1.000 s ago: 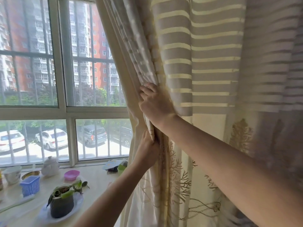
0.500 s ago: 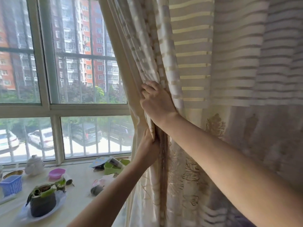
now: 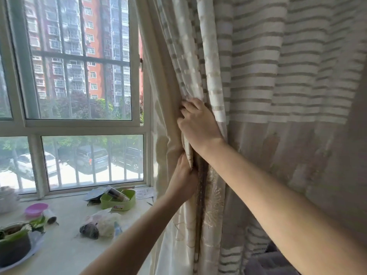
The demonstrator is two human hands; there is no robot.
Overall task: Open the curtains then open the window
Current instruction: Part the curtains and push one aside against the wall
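Observation:
A beige and grey striped curtain (image 3: 258, 80) hangs bunched over the right half of the view. My right hand (image 3: 198, 124) grips its gathered leading edge from the front. Just below, my left hand (image 3: 183, 181) clutches the same edge, fingers wrapped into the folds. To the left, the white-framed window (image 3: 79, 126) stands uncovered, with its panes closed and metal bars outside. The window's right frame post meets the curtain edge.
On the pale window sill (image 3: 67, 235) sit a green box (image 3: 118, 199) with papers, a pink bowl (image 3: 36, 209), a potted plant on a plate (image 3: 14, 245), a white teapot (image 3: 7, 197) and a bundle of bags (image 3: 101, 225).
Both hands have pulled the curtain edge further right, uncovering more of the window and sill. The view has swung right, so the sill objects sit further left.

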